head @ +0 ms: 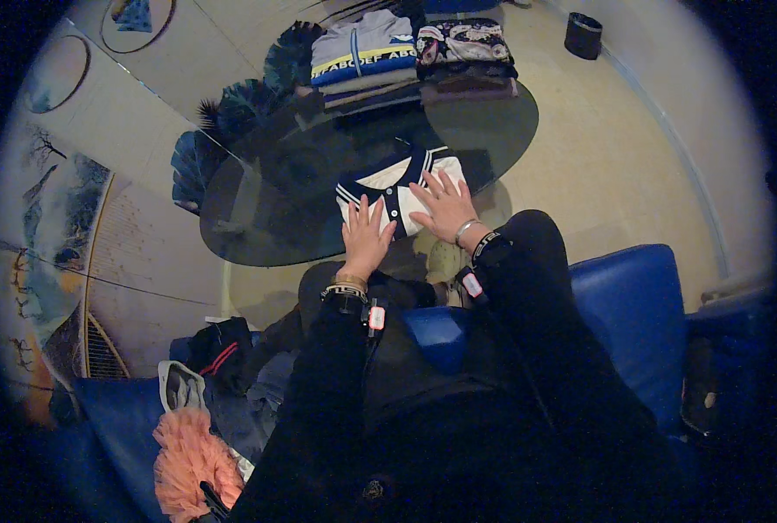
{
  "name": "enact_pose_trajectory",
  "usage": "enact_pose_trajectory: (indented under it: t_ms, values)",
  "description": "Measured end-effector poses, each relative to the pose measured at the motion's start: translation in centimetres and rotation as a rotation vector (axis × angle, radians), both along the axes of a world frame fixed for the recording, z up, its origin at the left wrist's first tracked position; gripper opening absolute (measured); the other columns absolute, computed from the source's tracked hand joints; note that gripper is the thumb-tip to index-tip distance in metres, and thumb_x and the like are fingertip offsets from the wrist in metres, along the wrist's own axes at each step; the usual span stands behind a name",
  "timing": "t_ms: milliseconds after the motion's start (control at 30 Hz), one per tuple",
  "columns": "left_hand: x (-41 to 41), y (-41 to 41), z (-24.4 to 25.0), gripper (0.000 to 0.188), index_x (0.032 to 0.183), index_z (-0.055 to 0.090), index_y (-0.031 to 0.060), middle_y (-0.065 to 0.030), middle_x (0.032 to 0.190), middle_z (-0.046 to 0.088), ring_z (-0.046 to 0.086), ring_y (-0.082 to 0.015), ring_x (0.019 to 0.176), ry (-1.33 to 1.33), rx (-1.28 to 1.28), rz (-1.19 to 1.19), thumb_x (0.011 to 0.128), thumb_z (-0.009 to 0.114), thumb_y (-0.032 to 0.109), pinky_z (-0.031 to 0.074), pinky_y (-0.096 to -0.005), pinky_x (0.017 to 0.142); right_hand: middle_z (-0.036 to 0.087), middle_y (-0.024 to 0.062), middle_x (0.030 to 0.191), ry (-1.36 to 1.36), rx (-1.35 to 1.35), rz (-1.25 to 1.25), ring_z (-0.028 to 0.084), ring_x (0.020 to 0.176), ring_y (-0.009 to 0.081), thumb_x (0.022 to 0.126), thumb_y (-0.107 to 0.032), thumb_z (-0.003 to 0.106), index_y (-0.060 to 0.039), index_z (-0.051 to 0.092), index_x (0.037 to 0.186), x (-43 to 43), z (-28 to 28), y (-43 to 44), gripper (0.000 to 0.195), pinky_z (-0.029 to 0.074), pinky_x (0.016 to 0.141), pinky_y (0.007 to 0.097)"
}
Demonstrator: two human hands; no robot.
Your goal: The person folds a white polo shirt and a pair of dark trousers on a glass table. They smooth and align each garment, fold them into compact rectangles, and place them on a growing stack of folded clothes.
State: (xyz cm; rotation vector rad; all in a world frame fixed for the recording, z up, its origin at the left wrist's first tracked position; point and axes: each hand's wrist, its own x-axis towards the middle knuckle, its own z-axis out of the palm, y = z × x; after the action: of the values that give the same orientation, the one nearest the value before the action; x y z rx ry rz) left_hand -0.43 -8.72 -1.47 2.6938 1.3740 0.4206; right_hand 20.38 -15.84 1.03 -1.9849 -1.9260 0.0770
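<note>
A folded white polo shirt [379, 180] with a black striped collar and buttoned placket lies at the near edge of an oval dark glass table [271, 229]. My left hand [365, 238] rests flat with fingers spread on the shirt's lower left part, beside the buttons. On the shirt's right part lies my right hand [446, 208], palm down, fingers apart. Neither hand grips the cloth. The shirt's lower edge is partly hidden by my hands.
Stacked folded clothes, a grey zipped top [382, 42] and patterned garments [464, 49], sit at the table's far side. Large dark leaves [244, 101] border its left. Loose clothes with a coral tulle piece [195, 461] lie lower left on a blue seat. A dark bin [583, 36] stands upper right.
</note>
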Motion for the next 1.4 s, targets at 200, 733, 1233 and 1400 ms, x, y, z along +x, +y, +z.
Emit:
enact_pose_trajectory:
  t_ms: [200, 733, 1233, 1400]
  values:
    - [0.6, -1.2, 1.2, 0.060, 0.144, 0.040, 0.0165, -0.0128, 0.154, 0.027, 0.019, -0.0380, 0.143, -0.038, 0.103, 0.000, 0.092, 0.054, 0.043, 0.023, -0.0617, 0.108, 0.028, 0.0083, 0.154, -0.019, -0.028, -0.015, 0.021, 0.143, 0.0321, 0.092, -0.055, 0.045, -0.0219, 0.037, 0.145, 0.2, 0.3, -0.4, 0.064, 0.019, 0.110, 0.0585]
    - [1.0, -3.1, 2.2, 0.077, 0.146, 0.035, 0.0178, -0.0090, 0.156, 0.024, 0.019, -0.0315, 0.144, -0.026, -0.004, -0.260, 0.080, 0.072, 0.034, 0.016, -0.0557, 0.112, 0.049, 0.0183, 0.131, 0.216, 0.111, -0.340, 0.043, 0.124, 0.0370, 0.082, -0.045, 0.063, -0.0082, 0.051, 0.129, 1.0, 0.6, 1.0, 0.061, 0.042, 0.095, 0.0502]
    - [1.4, -5.1, 4.6, 0.093, 0.146, 0.033, 0.0119, -0.0126, 0.153, 0.029, 0.026, -0.0328, 0.141, -0.071, 0.045, -0.298, 0.064, 0.078, 0.014, 0.021, -0.0546, 0.112, 0.069, 0.0054, 0.091, 1.791, -0.161, -0.195, 0.067, 0.073, 0.0188, 0.073, -0.012, 0.075, -0.0027, 0.068, 0.097, 1.0, 0.9, -2.5, 0.026, 0.053, 0.060, 0.0332]
    - [1.3, -4.7, 3.0, 0.081, 0.145, 0.035, 0.0086, -0.0125, 0.150, 0.034, 0.030, -0.0346, 0.139, -0.136, 0.100, -0.373, 0.070, 0.066, 0.007, 0.027, -0.0494, 0.110, 0.069, 0.0067, 0.101, 1.920, -0.108, -0.159, 0.068, 0.083, 0.0202, 0.080, -0.015, 0.074, -0.0035, 0.063, 0.111, -1.2, -0.2, -3.8, 0.035, 0.055, 0.068, 0.0351]
